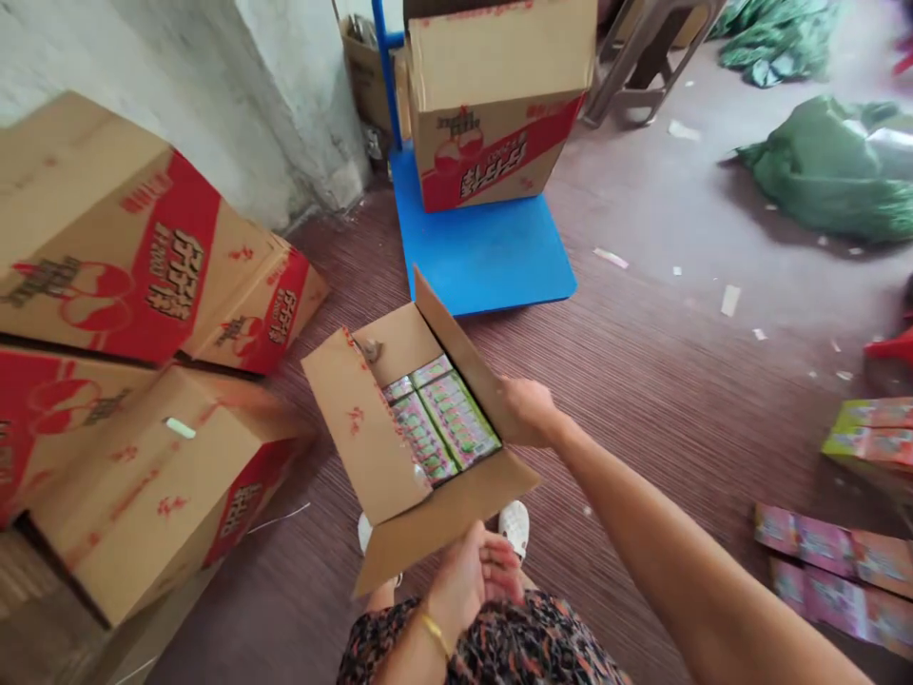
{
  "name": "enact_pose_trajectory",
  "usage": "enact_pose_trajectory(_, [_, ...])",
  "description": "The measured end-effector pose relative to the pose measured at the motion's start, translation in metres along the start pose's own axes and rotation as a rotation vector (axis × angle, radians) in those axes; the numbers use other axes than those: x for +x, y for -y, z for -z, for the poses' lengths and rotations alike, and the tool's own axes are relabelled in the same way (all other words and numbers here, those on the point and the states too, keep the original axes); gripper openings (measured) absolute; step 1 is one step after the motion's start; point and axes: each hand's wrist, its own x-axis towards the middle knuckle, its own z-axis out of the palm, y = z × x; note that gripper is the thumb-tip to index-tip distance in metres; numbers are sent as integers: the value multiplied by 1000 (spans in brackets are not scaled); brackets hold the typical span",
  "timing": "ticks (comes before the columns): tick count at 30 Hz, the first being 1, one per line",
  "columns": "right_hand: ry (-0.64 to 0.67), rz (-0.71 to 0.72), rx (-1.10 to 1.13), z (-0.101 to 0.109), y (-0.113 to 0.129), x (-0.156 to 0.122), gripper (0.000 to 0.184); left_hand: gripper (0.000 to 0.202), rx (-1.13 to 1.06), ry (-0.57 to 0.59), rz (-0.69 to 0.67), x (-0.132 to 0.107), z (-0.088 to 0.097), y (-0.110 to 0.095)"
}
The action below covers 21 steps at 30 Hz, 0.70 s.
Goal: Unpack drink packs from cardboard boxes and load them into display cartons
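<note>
An open cardboard box [389,447] is in front of me, its flaps spread outward, tilted above the floor near my feet. Inside lie rows of small green and pink packets [456,414]. At the right side of the box, my right hand [529,411] grips the raised right flap, its fingertips partly hidden by the cardboard. My left hand [476,576], with a yellow bracelet at the wrist, is just below the near flap, palm turned up and fingers loosely curled, holding nothing. Whether it touches that flap I cannot tell.
Large printed cartons [106,266] are stacked on the left by the wall. Ahead stands a blue platform trolley [492,257] carrying another carton [499,105]. A green sack [820,171] and a stool [649,67] are farther back. Coloured packs [842,580] lie at right.
</note>
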Motion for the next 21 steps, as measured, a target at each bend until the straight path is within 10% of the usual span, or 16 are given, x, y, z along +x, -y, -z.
enact_pose_trajectory(5, [-5,-242,34,-56,-28,-63,37,34,1305,-356,-665,5,49,-59])
enact_pose_trajectory(10, [-140,-501,255,-148,-21,-136,48,33,2078,-88,-682,77,65,-104])
enact_pose_trajectory(13, [-360,-622,499,-191,-25,-166,56,36,2250,-127,-623,79,71,-102])
enact_pose_trajectory(17, [-597,-887,1082,-228,-11,-181,83,37,2198,-526,-836,9,114,-98])
enact_pose_trajectory(21, [-333,-969,1700,-264,52,-183,65,59,1648,-1184,-752,-56,174,-119])
